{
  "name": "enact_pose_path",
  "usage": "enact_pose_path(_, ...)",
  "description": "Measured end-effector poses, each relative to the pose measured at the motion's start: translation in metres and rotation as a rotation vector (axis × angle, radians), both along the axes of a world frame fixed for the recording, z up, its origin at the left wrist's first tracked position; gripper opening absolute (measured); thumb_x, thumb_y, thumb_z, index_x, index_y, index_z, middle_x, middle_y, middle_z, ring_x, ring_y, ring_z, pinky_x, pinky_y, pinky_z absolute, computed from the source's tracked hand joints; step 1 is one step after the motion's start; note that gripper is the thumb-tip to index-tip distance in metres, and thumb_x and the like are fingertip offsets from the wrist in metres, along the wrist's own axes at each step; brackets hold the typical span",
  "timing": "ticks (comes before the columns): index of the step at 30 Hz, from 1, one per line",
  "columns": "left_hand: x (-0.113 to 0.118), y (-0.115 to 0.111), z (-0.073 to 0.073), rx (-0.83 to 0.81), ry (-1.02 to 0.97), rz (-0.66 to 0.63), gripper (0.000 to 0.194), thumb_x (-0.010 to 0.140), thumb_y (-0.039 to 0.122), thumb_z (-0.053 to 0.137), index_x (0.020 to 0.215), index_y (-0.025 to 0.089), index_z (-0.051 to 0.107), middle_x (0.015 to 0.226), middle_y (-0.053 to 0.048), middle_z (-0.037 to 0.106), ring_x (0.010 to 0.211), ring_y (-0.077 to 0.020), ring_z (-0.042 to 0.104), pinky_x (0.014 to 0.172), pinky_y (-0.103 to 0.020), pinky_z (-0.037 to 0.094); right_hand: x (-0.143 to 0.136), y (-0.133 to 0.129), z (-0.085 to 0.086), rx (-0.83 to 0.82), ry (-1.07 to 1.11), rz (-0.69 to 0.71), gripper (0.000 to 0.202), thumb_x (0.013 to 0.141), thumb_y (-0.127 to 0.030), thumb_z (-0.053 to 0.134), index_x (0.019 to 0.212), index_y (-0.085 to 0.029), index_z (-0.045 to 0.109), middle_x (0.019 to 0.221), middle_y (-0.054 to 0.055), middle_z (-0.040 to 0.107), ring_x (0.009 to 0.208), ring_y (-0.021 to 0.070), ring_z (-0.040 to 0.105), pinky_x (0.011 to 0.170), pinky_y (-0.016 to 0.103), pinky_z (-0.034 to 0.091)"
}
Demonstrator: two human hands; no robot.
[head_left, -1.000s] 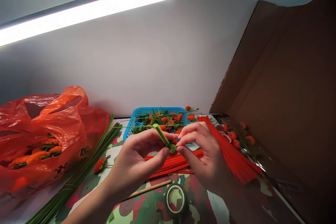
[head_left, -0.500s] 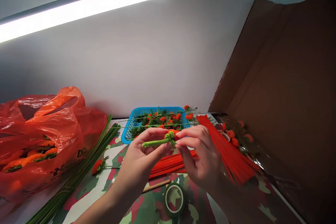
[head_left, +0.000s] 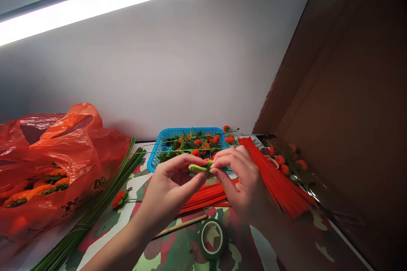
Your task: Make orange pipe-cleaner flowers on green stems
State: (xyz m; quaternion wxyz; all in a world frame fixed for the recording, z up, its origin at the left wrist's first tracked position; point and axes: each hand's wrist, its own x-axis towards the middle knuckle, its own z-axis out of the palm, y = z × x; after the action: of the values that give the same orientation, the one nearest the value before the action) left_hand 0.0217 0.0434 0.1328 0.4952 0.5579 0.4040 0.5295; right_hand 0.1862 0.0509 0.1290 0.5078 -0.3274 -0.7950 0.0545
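Both hands meet above the table's middle on a small orange pipe-cleaner flower with a thick fuzzy green stem (head_left: 197, 168). My left hand (head_left: 173, 184) pinches it between thumb and fingers, the stem end pointing left and toward me. From the right, the thumb and fingertips of my right hand (head_left: 241, 175) close on its green base. Fingers hide most of the orange head. Beneath the hands lies a bundle of orange-red pipe cleaners (head_left: 210, 198). A roll of dark green tape (head_left: 212, 238) and a thin wooden stick (head_left: 181, 225) are nearer to me.
Behind the hands stands a blue basket (head_left: 152, 159) of orange flowers and green pieces. An orange plastic bag (head_left: 111, 146) and long green stems (head_left: 95, 209) are at left. More red pipe cleaners (head_left: 273, 178) fan out at right, beside a cardboard sheet (head_left: 346, 84). One loose flower (head_left: 119, 200) lies left.
The green stem has turned and looks shorter, pointing more toward me. Less of the orange head shows. My right hand has shifted slightly left, and both hands keep their pinch.
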Motion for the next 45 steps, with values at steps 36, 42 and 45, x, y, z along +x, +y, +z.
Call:
enact_pose_path(36, 0.005, 0.009, -0.029, 0.262, 0.098, 0.200, 0.004, 0.079, 0.021, 0.064, 0.076, 0.018, 0.063, 0.092, -0.006, 0.064, 0.096, -0.0187, 0.061, 0.075, -0.024, 0.056, -0.014, 0.013, -0.021, -0.336, 0.117, -0.087, 0.017, 0.087, -0.020, 0.053, 0.070, -0.019, 0.053, 0.070, 0.000, 0.057, 0.066, 0.0135, 0.051, 0.060, 0.025, 0.039)
enact_pose_path(42, 0.012, 0.023, -0.040, 0.066, 0.010, 0.244, 0.012, 0.068, 0.024, 0.072, 0.068, 0.014, 0.065, 0.083, -0.007, 0.067, 0.083, -0.0190, 0.064, 0.074, -0.029, 0.055, -0.014, 0.020, -0.035, -0.363, -0.019, -0.092, 0.026, 0.089, -0.017, 0.046, 0.064, -0.019, 0.049, 0.065, -0.001, 0.052, 0.061, 0.0129, 0.048, 0.057, 0.025, 0.034)
enact_pose_path(45, 0.015, 0.017, -0.051, -0.178, -0.109, 0.200, 0.020, 0.061, 0.027, 0.077, 0.069, 0.012, 0.066, 0.072, -0.004, 0.067, 0.071, -0.0163, 0.064, 0.073, -0.030, 0.055, -0.016, 0.012, -0.053, -0.322, -0.121, -0.143, 0.024, 0.087, -0.014, 0.046, 0.064, -0.018, 0.050, 0.067, 0.000, 0.053, 0.065, 0.0140, 0.050, 0.063, 0.027, 0.034)
